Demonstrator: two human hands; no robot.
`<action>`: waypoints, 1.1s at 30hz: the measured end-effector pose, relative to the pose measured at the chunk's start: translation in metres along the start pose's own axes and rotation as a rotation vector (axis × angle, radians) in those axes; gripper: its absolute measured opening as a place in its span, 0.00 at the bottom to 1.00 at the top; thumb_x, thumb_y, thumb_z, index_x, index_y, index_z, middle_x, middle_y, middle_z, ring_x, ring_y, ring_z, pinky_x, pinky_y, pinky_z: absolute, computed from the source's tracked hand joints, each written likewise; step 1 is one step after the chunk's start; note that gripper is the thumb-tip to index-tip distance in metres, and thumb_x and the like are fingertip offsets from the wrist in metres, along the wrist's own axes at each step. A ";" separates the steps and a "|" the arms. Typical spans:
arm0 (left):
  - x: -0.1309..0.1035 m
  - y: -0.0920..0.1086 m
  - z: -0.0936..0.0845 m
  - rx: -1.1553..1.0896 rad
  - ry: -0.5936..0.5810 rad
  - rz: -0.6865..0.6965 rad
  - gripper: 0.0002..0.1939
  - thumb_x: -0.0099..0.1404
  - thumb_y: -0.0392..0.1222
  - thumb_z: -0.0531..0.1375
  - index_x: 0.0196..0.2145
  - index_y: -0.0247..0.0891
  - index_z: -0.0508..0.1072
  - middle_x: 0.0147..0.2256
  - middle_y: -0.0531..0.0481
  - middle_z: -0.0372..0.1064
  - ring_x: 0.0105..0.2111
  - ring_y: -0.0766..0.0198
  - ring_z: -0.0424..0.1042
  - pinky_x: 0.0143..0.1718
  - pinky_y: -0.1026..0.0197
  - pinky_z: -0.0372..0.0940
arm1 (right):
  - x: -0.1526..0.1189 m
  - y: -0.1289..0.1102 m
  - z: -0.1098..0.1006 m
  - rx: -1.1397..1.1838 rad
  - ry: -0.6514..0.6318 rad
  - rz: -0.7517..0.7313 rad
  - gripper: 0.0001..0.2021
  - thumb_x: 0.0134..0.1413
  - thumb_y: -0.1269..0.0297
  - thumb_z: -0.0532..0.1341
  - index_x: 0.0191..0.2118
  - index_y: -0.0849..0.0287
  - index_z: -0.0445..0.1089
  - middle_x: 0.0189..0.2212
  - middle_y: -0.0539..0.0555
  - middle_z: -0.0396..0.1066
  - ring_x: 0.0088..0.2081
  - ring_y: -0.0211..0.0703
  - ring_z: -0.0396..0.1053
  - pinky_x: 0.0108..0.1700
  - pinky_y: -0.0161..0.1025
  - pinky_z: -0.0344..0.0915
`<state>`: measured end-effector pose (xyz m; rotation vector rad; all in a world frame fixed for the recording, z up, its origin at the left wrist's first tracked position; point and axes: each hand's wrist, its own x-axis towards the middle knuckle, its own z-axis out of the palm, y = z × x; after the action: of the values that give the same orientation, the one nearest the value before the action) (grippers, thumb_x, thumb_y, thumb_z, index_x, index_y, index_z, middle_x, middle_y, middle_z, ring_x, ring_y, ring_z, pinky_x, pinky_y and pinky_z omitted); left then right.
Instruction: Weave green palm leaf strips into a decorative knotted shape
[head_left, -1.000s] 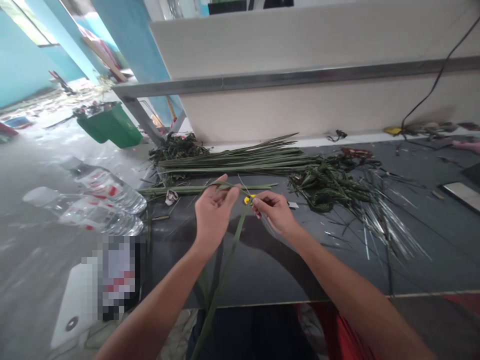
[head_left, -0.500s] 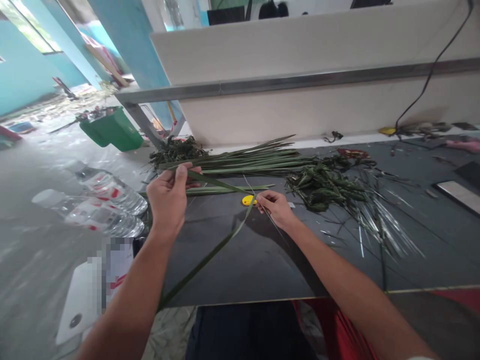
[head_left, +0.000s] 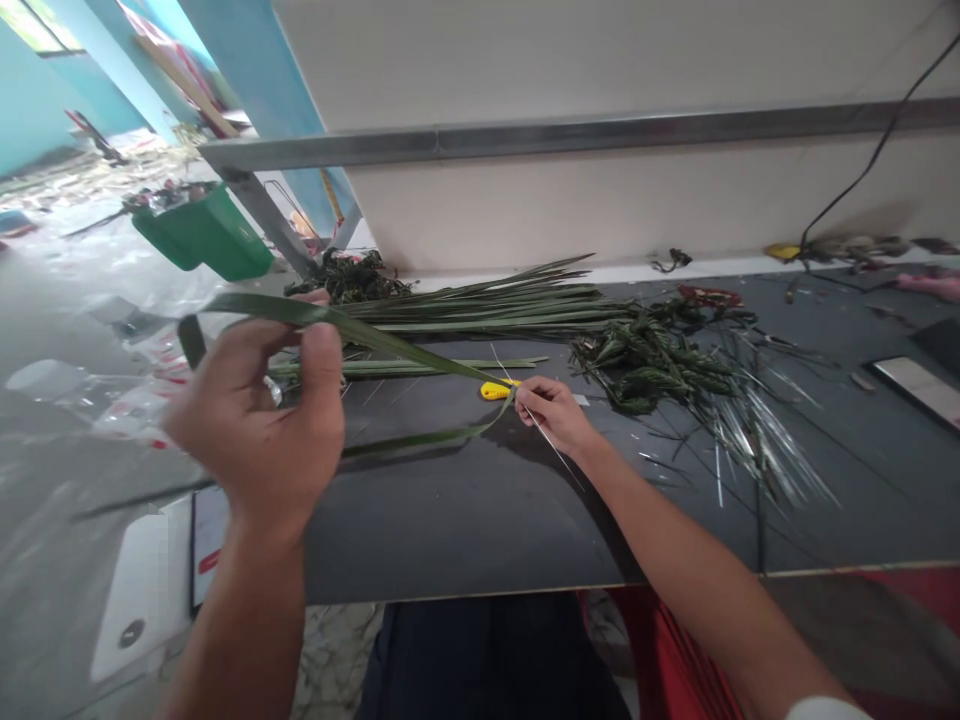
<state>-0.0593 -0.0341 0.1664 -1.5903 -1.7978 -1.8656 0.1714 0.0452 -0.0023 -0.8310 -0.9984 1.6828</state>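
My left hand [head_left: 262, 410], raised close to the camera over the table's left side, pinches a long green leaf strip [head_left: 405, 348] between thumb and fingers. The strip curls over behind that hand and runs right to my right hand [head_left: 547, 408]. There my closed fingers grip it together with a thin straight wire [head_left: 559, 452], which sticks out above and below them. A second length of the strip loops back left below. Right behind my right fingers lies a yellow-handled tool [head_left: 495, 390], partly covered.
Long green leaves [head_left: 495, 310] lie along the back of the dark table [head_left: 450, 530]. Woven green leaf pieces [head_left: 652, 365] and several clear thin rods [head_left: 772, 450] are to the right. Water bottles [head_left: 112, 390] stand at left, and a phone [head_left: 919, 390] lies far right.
My left hand has moved left and nearer the camera, drawing the leaf strip out straighter. My right hand has stayed nearly in place with the wire. The view has tipped down slightly.
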 end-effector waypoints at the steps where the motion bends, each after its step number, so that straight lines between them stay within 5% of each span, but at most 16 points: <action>1: 0.001 0.001 0.000 -0.005 0.069 0.014 0.09 0.63 0.46 0.68 0.40 0.42 0.80 0.41 0.49 0.80 0.43 0.52 0.79 0.50 0.46 0.74 | 0.000 0.000 0.000 -0.004 0.001 -0.001 0.22 0.34 0.47 0.78 0.24 0.58 0.72 0.18 0.47 0.69 0.20 0.32 0.61 0.22 0.34 0.59; 4: 0.003 -0.002 0.003 -0.064 0.139 0.026 0.08 0.64 0.46 0.66 0.40 0.41 0.78 0.36 0.50 0.80 0.36 0.54 0.80 0.39 0.49 0.76 | 0.001 0.002 -0.003 -0.018 -0.002 0.002 0.21 0.36 0.47 0.77 0.24 0.58 0.71 0.18 0.47 0.69 0.19 0.32 0.61 0.23 0.34 0.59; 9: -0.011 -0.037 0.014 -0.347 0.008 -0.259 0.08 0.67 0.41 0.64 0.42 0.37 0.73 0.38 0.46 0.81 0.35 0.58 0.81 0.32 0.60 0.74 | 0.002 0.007 -0.007 -0.037 -0.002 0.007 0.21 0.39 0.48 0.77 0.25 0.58 0.72 0.19 0.47 0.69 0.19 0.31 0.60 0.22 0.33 0.58; 13: -0.039 -0.066 0.023 -0.261 -0.148 -0.401 0.10 0.67 0.44 0.64 0.41 0.37 0.70 0.38 0.45 0.80 0.36 0.59 0.81 0.33 0.61 0.74 | 0.004 0.009 -0.007 -0.073 0.012 0.001 0.21 0.39 0.48 0.77 0.25 0.59 0.72 0.19 0.48 0.69 0.19 0.33 0.62 0.21 0.34 0.59; 18: -0.054 -0.073 0.043 -0.063 -0.513 -0.238 0.11 0.70 0.48 0.60 0.43 0.40 0.73 0.38 0.46 0.78 0.34 0.59 0.79 0.33 0.61 0.72 | 0.003 0.011 -0.005 -0.106 0.049 0.011 0.21 0.36 0.48 0.77 0.24 0.59 0.73 0.18 0.48 0.69 0.19 0.33 0.61 0.21 0.34 0.58; 22: -0.032 -0.080 0.073 0.076 -0.781 0.007 0.11 0.71 0.44 0.57 0.43 0.41 0.78 0.42 0.42 0.78 0.42 0.53 0.77 0.42 0.57 0.70 | 0.000 0.014 -0.007 -0.130 0.066 0.012 0.19 0.38 0.49 0.77 0.26 0.59 0.74 0.19 0.49 0.69 0.19 0.34 0.62 0.21 0.34 0.57; 27: -0.008 -0.101 0.105 0.112 -1.258 0.100 0.14 0.70 0.42 0.56 0.43 0.40 0.82 0.46 0.41 0.79 0.47 0.47 0.77 0.48 0.52 0.67 | -0.001 0.015 -0.010 -0.139 0.071 0.029 0.18 0.38 0.50 0.77 0.27 0.58 0.75 0.20 0.49 0.70 0.21 0.35 0.63 0.21 0.34 0.57; 33: -0.002 -0.114 0.117 0.106 -1.400 0.112 0.11 0.65 0.41 0.62 0.40 0.45 0.85 0.43 0.45 0.82 0.45 0.48 0.79 0.47 0.55 0.67 | -0.001 0.014 -0.010 -0.137 0.092 0.034 0.18 0.38 0.51 0.77 0.27 0.58 0.75 0.20 0.49 0.70 0.21 0.34 0.63 0.21 0.34 0.57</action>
<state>-0.0679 0.0896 0.0597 -3.1827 -1.8843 -0.3853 0.1747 0.0443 -0.0191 -1.0117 -1.0501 1.6029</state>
